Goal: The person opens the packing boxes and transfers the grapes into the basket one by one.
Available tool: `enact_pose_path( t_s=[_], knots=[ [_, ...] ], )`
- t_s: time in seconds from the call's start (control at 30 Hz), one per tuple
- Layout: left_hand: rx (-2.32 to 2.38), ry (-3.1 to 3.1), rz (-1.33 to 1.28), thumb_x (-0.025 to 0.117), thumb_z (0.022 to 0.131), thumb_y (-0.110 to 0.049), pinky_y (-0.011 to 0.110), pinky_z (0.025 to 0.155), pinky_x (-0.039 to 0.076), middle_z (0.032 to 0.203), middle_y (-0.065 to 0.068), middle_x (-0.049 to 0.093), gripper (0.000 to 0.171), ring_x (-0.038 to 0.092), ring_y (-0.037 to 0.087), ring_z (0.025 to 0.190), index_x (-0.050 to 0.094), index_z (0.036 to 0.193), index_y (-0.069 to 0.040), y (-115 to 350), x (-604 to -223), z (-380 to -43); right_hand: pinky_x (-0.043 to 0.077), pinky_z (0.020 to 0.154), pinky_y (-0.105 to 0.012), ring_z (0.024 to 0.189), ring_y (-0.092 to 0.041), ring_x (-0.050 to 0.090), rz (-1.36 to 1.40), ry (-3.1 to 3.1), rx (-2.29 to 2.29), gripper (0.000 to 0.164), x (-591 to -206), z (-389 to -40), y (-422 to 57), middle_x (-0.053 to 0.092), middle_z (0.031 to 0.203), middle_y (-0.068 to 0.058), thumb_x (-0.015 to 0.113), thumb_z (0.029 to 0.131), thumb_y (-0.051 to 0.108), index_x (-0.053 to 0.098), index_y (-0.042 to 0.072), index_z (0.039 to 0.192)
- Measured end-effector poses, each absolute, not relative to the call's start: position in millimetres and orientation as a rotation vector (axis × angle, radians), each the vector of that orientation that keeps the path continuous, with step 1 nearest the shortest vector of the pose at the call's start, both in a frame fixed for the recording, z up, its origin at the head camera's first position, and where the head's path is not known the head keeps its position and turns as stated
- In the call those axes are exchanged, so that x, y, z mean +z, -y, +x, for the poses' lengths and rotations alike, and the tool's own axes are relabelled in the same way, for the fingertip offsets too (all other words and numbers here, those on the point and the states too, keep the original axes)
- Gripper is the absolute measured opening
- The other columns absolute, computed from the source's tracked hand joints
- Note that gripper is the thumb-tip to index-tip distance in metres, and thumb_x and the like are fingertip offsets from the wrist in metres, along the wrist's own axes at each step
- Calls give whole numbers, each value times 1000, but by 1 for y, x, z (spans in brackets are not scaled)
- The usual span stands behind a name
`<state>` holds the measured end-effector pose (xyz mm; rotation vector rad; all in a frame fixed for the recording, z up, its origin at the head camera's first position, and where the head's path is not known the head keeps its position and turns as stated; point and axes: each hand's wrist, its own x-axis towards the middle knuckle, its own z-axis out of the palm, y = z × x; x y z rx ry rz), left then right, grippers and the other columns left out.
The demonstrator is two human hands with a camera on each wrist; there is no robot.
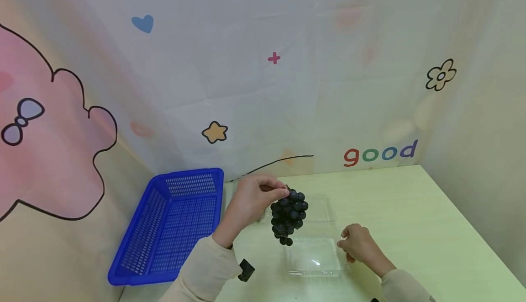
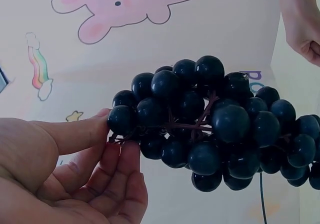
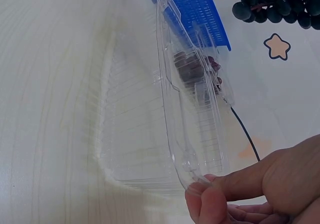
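My left hand (image 1: 254, 200) pinches the stem of a bunch of dark grapes (image 1: 289, 213), which hangs above a clear plastic clamshell box (image 1: 314, 254). Close up in the left wrist view, thumb and fingertips meet at the stem end of the grapes (image 2: 230, 124). At the box's right side is my right hand (image 1: 359, 243). In the right wrist view its thumb and fingers pinch the rim of the clear box (image 3: 172, 94). The box stands unfolded on the table, and no grapes show inside its front half.
A blue plastic basket (image 1: 164, 177) stands at the left of the pale table (image 1: 411, 215). Dark reddish fruit (image 3: 192, 68) shows through the clear plastic near the basket, partly hidden behind my left hand in the head view. A printed cloth (image 1: 246, 87) hangs behind the table.
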<state>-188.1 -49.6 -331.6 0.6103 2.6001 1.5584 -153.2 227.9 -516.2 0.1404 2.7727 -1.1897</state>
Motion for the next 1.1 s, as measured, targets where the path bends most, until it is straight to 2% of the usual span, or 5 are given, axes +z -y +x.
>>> enact_pose_path(
  t_s=[0.57, 0.87, 1.1],
  knots=[
    [1604, -2677, 460, 82, 90, -13, 34, 78, 58, 97, 0, 74, 5, 70, 17, 89, 79, 90, -9, 92, -331, -188, 60, 61, -35, 38, -14, 58, 152, -2789, -1173, 19, -516, -152, -226, 59, 49, -6, 72, 88, -7, 63, -18, 101],
    [1582, -2708, 302, 81, 91, -13, 38, 85, 58, 102, 1, 72, 5, 69, 19, 94, 79, 95, -11, 115, -328, -186, 61, 65, -37, 39, -15, 59, 144, -2781, -1178, 22, -515, -150, -227, 62, 52, -10, 71, 89, -7, 61, -20, 103],
    [1579, -2726, 234, 78, 94, -15, 41, 90, 56, 110, 4, 72, 7, 67, 22, 102, 79, 98, -9, 135, -325, -183, 61, 67, -38, 39, -15, 58, 143, -2785, -1171, 23, -516, -151, -227, 61, 51, -9, 71, 88, -6, 61, -20, 103]
  ],
)
